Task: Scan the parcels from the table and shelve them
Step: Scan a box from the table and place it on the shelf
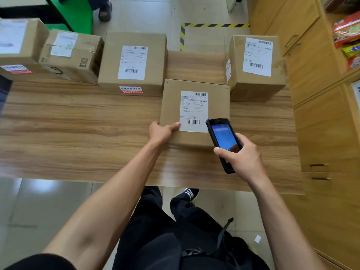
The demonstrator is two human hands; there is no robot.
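Note:
A flat cardboard parcel (pixel 216 98) with a white shipping label lies on the wooden table (pixel 78 129) in front of me. My left hand (pixel 160 132) grips its near left corner, thumb on top beside the label. My right hand (pixel 241 155) holds a black handheld scanner (pixel 224 141) with a lit blue screen, tilted over the parcel's near right corner, close to the label's lower barcode. Several more labelled parcels stand along the far side: one at the right (pixel 255 65), one in the middle (pixel 132 61), two at the left (pixel 72 53) (pixel 19 47).
Wooden cabinets with drawers (pixel 319 114) line the right side; snack packets (pixel 346 36) sit on a shelf above. Yellow-black tape (pixel 214 25) marks the floor beyond the table. A green object (pixel 78 14) and another person's foot (pixel 105 12) are at the far left.

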